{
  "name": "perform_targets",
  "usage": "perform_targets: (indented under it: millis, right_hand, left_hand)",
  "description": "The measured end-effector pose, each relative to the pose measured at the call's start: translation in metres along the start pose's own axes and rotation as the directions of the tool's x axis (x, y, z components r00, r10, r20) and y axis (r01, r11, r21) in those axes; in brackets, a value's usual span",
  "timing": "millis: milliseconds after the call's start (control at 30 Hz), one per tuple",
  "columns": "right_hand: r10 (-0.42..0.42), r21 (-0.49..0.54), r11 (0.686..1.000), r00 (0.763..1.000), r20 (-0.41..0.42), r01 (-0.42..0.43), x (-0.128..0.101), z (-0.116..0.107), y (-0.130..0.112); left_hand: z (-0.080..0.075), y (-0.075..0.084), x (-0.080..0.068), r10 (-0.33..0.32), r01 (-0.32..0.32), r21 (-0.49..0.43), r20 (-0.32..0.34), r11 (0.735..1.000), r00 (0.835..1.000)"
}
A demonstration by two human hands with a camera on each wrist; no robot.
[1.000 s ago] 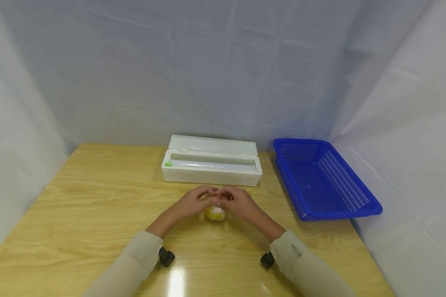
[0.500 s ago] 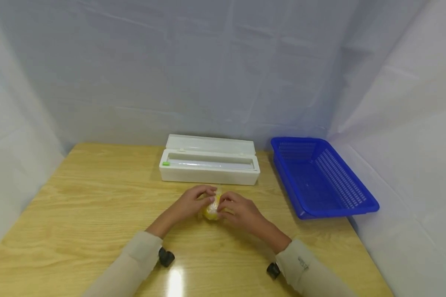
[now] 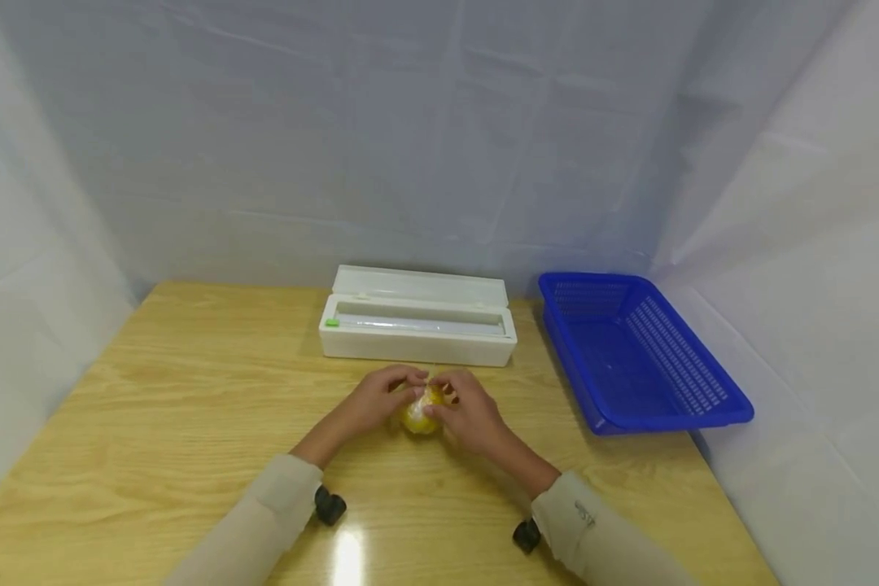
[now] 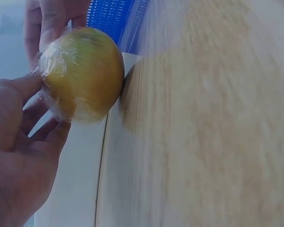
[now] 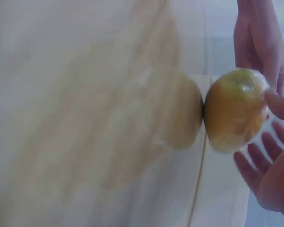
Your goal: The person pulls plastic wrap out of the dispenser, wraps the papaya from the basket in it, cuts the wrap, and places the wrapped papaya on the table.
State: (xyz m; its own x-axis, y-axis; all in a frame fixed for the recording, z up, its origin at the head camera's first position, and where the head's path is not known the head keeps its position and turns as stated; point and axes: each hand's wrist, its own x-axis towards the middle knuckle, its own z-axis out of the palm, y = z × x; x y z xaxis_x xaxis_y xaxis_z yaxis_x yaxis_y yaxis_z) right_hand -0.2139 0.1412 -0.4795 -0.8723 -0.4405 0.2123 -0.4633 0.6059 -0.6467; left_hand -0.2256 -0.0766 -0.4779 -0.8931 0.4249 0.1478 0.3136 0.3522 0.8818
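A round yellow-orange fruit (image 3: 419, 417) wrapped in clear cling film sits on the wooden table, between both hands. My left hand (image 3: 382, 400) holds it from the left; in the left wrist view its thumb and fingers curl about the gathered film at the fruit's top (image 4: 87, 75). My right hand (image 3: 472, 411) is on the other side, thumb on the wrapped fruit and forefinger at the film above it. In the right wrist view the thumb touches the fruit (image 5: 234, 113), while the other fingers curve loosely beneath. The film's gathered end is partly hidden by fingers.
Behind the hands stands a white cling film box (image 3: 417, 350), lid raised, with a roll (image 3: 417, 325) inside and a green slider (image 3: 332, 323) at its left. A blue basket (image 3: 596, 399) is at the right table edge. Pale sheets (image 3: 410, 146) hang around the wooden table (image 3: 154, 407).
My right hand moved off the film's top to the fruit's right side, then came back up against the top. My left hand has stayed nearly in place.
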Motion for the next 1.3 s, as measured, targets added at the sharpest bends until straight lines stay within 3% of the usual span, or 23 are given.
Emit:
perform_targets:
  millis: [133, 333, 433, 567, 667, 1000, 1133, 1300]
  right_hand:
    - [0.048, -0.027, 0.999, 0.995, 0.088, -0.046, 0.003, -0.004, 0.0]
    - [-0.02, -0.066, 0.997, 0.987, 0.159, 0.03, 0.004, -0.009, 0.001]
    - [-0.052, -0.043, 0.997, 0.985, 0.167, 0.059, 0.004, -0.011, 0.002]
    - [-0.059, 0.006, 0.998, 0.981, 0.185, 0.059, 0.005, -0.015, 0.003]
    - [-0.046, 0.033, 0.999, 0.978, 0.202, 0.041, 0.004, -0.017, 0.005]
    - [-0.07, 0.121, 0.991, 0.996, 0.048, 0.064, 0.001, -0.001, 0.01]
    - [-0.092, 0.006, 0.996, 0.995, 0.03, 0.092, -0.003, 0.0, 0.008]
    - [-0.102, -0.149, 0.982, 0.992, 0.075, 0.112, -0.006, -0.003, 0.003]
  left_hand:
    - [0.001, 0.001, 0.0, 0.013, -0.013, -0.003, -0.007, 1.0, 1.0]
    - [0.001, 0.003, -0.003, 0.02, -0.015, 0.081, -0.057, 0.997, 0.998]
    - [-0.002, 0.002, -0.008, 0.002, 0.004, 0.11, -0.05, 0.994, 0.999]
    - [-0.003, 0.001, -0.011, 0.007, -0.007, 0.065, -0.01, 0.998, 1.0]
    - [0.0, -0.001, -0.011, 0.041, -0.041, 0.039, -0.017, 0.998, 0.999]
    - [0.01, -0.001, -0.01, 0.041, -0.035, 0.067, -0.091, 0.997, 0.995]
    - [0.011, 0.001, -0.01, 0.064, -0.056, 0.088, -0.101, 0.995, 0.993]
    - [0.012, 0.001, -0.009, 0.084, -0.071, 0.113, -0.119, 0.991, 0.989]
